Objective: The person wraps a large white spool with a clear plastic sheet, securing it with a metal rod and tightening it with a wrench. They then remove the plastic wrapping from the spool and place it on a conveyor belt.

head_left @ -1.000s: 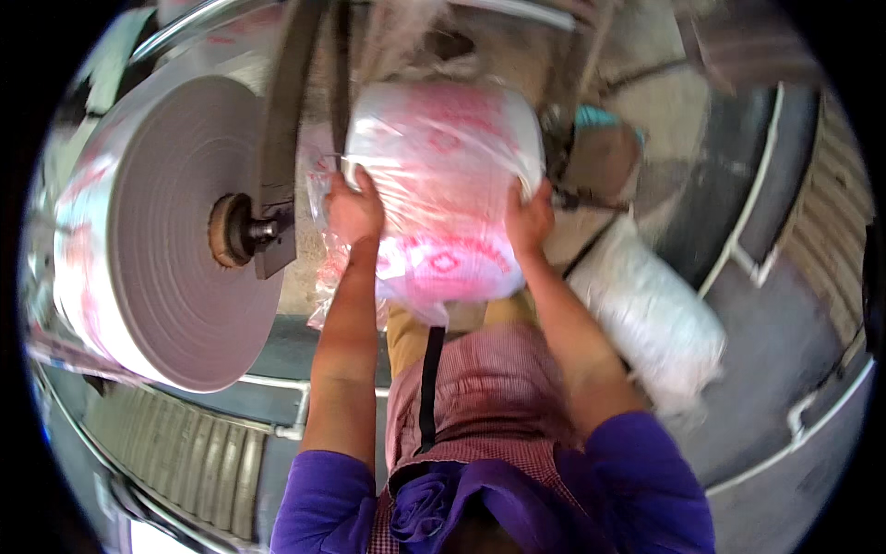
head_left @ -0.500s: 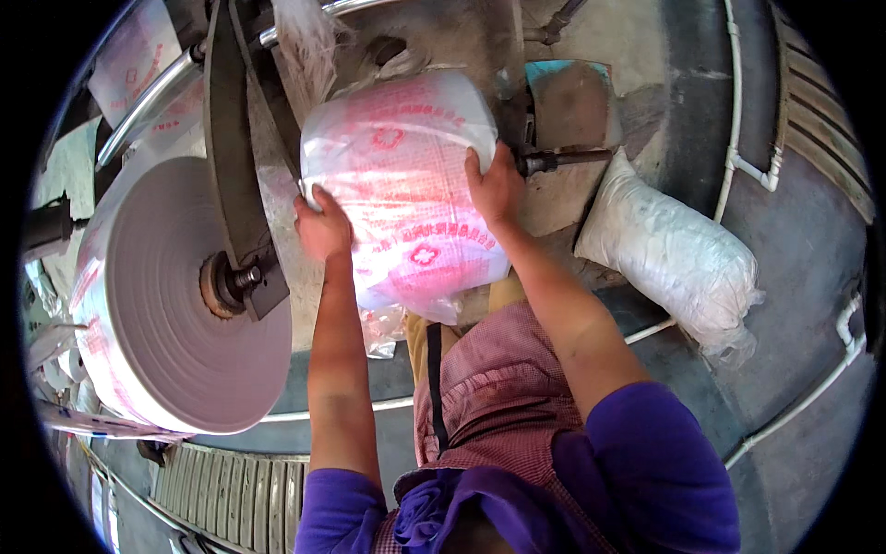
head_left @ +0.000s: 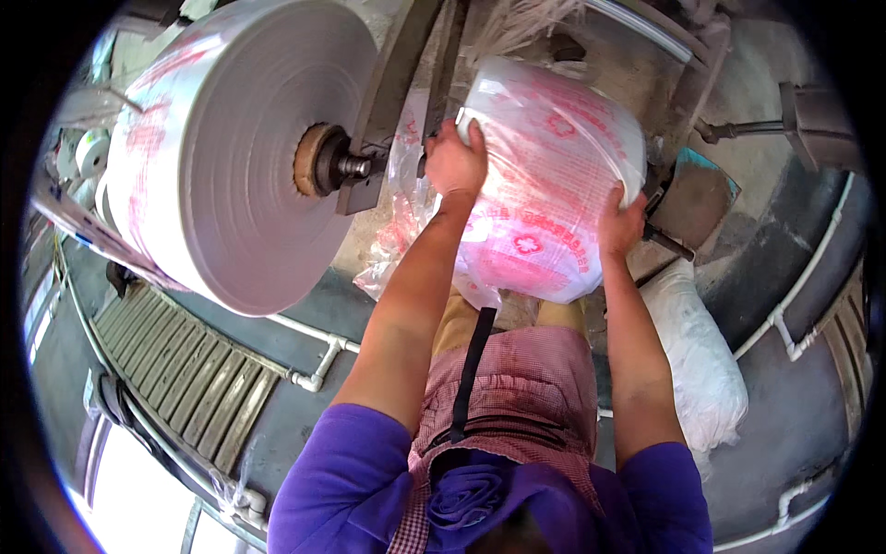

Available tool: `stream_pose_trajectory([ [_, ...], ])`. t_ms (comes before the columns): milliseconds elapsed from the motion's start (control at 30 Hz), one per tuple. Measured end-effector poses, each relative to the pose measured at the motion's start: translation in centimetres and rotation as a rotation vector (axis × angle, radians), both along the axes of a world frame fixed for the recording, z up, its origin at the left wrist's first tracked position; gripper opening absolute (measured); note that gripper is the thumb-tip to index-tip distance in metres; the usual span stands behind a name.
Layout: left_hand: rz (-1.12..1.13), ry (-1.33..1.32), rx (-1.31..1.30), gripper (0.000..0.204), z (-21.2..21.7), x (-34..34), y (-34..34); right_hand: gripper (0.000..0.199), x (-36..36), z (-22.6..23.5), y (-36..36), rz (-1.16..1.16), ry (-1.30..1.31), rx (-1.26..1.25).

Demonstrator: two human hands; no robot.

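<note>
A thick roll of white plastic film printed in pink and red (head_left: 544,175) sits in front of me on a shaft (head_left: 671,244), whose dark end sticks out at the right. My left hand (head_left: 457,162) is closed over the roll's left end, thumb on top and the other fingers partly hidden behind the edge. Around the right end my right hand (head_left: 621,222) is closed in the same way, thumb pointing up along the film. Loose clear film (head_left: 392,249) hangs beside the roll's left end, under my left forearm.
A much larger film roll (head_left: 268,157) stands at the left on its own spindle (head_left: 346,164), next to a metal frame plate (head_left: 397,83). A stuffed white sack (head_left: 697,355) lies at the right. White pipes (head_left: 323,360) and a slatted wooden platform (head_left: 185,365) are on the floor.
My view has turned, so the smaller roll and both hands appear farther right and the large roll higher up. Both hands stay on the ends of the smaller roll.
</note>
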State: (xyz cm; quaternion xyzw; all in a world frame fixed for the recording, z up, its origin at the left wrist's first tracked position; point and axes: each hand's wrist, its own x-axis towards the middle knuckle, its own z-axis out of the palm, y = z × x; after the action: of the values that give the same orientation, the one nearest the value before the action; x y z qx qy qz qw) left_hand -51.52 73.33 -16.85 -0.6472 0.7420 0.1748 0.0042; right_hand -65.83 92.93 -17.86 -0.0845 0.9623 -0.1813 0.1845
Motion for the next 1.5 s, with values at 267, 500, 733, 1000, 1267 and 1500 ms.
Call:
stream_pose_trajectory([
  [267, -0.033, 0.027, -0.081, 0.044, -1.3, 0.4, 0.4, 0.051, -0.1, -1.1, 0.9, 0.008, 0.163, -0.018],
  [500, -0.014, 0.068, 0.027, 0.049, -0.9, -0.3, 0.6, 0.048, -0.6, 0.0, 0.7, 0.039, 0.139, 0.002],
  [733, -0.016, 0.047, 0.038, 0.049, 0.9, -0.6, 1.0, 0.052, -0.1, 0.6, 1.2, -0.015, 0.16, -0.094],
  [1000, -0.081, 0.218, -0.005, 0.05, 2.5, 1.6, 2.3, 0.047, 1.4, 2.8, 2.5, -0.081, 0.177, -0.132],
  [1267, -0.075, 0.623, 0.161, 0.052, 2.8, 8.0, 3.9, 0.056, 3.3, 5.0, 3.8, -0.082, 0.077, -0.106],
  [1500, -0.087, 0.478, 0.238, 0.055, 7.5, 13.1, 7.9, 0.054, 4.1, 6.3, 4.4, -0.037, 0.188, -0.176],
])
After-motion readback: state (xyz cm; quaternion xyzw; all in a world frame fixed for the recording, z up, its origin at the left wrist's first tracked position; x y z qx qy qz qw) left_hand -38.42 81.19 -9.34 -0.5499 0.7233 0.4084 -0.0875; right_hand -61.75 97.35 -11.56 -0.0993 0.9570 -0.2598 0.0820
